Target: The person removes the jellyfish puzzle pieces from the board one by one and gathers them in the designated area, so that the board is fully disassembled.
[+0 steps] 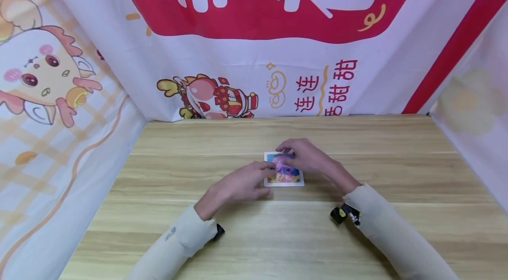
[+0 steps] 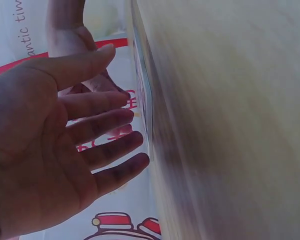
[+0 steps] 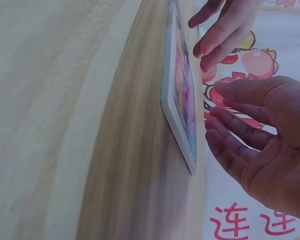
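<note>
A small square picture panel (image 1: 285, 178) with a white border lies flat on the wooden table. Its print shows a pink and purple creature on blue, with yellow at the bottom. In the right wrist view the panel (image 3: 182, 95) looks thin, with a pale edge. My left hand (image 1: 246, 181) hovers at its left side, fingers spread and fairly straight, and the left wrist view shows the palm (image 2: 45, 135) bare. Over the panel's upper right corner is my right hand (image 1: 305, 155). Its fingers bend loosely with nothing between them, as the right wrist view shows.
The wooden table (image 1: 178, 147) runs back to a white and red printed cloth (image 1: 254, 15). Another printed cloth (image 1: 47, 108) hangs along the left side, and a pale one (image 1: 472, 108) on the right. Black wrist devices (image 1: 338, 215) stick out under both sleeves.
</note>
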`<action>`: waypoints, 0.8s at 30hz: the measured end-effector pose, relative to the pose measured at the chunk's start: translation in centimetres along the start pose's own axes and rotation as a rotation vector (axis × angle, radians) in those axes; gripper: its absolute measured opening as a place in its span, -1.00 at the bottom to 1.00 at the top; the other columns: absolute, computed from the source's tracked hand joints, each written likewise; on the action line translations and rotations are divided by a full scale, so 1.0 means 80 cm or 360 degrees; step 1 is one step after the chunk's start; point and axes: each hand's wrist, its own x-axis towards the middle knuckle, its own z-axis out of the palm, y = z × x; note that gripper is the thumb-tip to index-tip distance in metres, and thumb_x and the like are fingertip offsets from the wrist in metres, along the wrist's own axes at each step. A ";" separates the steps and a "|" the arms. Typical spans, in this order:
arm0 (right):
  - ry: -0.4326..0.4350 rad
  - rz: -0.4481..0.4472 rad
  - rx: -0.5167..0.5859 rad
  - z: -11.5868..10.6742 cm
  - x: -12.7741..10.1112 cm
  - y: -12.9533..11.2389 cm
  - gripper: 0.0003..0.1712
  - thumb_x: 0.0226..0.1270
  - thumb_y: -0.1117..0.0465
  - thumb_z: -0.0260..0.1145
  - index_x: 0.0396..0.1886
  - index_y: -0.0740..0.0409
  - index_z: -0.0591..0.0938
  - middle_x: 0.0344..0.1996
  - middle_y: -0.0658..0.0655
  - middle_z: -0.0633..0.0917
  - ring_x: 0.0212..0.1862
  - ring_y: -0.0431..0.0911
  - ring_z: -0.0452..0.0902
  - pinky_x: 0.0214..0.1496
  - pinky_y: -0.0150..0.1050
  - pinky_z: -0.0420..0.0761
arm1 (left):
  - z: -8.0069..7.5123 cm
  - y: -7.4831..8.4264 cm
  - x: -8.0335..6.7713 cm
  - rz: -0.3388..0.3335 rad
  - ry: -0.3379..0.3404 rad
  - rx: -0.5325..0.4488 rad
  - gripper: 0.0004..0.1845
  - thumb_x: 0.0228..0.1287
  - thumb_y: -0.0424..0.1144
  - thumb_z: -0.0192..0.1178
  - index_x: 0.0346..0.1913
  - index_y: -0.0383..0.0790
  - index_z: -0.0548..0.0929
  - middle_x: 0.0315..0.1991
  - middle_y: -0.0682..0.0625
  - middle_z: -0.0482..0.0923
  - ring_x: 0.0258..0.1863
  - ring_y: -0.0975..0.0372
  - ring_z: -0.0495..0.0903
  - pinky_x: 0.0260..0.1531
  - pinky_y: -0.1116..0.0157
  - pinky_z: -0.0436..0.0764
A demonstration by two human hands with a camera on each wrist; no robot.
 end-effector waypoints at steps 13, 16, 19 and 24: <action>-0.0115 -0.0020 -0.0045 0.012 0.032 -0.005 -0.59 0.43 0.29 0.48 0.24 0.19 0.74 0.09 0.16 0.80 0.15 0.02 0.72 0.32 -0.03 0.73 | -0.003 -0.003 -0.005 0.0009 -0.0113 0.0100 -0.29 0.54 0.09 0.30 0.57 -0.19 0.47 0.69 -0.05 0.24 0.68 0.07 0.24 0.68 0.08 0.30; -0.0108 -0.0016 -0.0081 0.014 0.035 -0.004 -0.60 0.44 0.28 0.48 0.23 0.18 0.74 0.08 0.15 0.79 0.14 0.01 0.71 0.32 -0.03 0.72 | -0.004 -0.004 -0.005 0.0017 -0.0119 0.0089 -0.29 0.54 0.08 0.30 0.58 -0.19 0.46 0.70 -0.05 0.23 0.69 0.07 0.22 0.68 0.08 0.29; -0.0095 -0.0025 -0.0089 0.016 0.037 -0.002 -0.61 0.43 0.29 0.48 0.22 0.17 0.75 0.06 0.14 0.80 0.11 -0.01 0.71 0.29 -0.05 0.73 | -0.004 -0.005 -0.005 0.0022 -0.0122 0.0085 -0.29 0.54 0.08 0.30 0.58 -0.18 0.46 0.70 -0.04 0.23 0.69 0.08 0.22 0.69 0.09 0.28; -0.0088 -0.0049 -0.0081 0.016 0.038 -0.002 -0.65 0.42 0.29 0.49 0.18 0.17 0.77 0.02 0.14 0.82 0.04 -0.05 0.73 0.23 -0.08 0.76 | -0.004 -0.008 -0.006 0.0047 -0.0124 0.0073 -0.29 0.54 0.06 0.31 0.58 -0.19 0.46 0.71 -0.04 0.21 0.70 0.07 0.21 0.70 0.08 0.26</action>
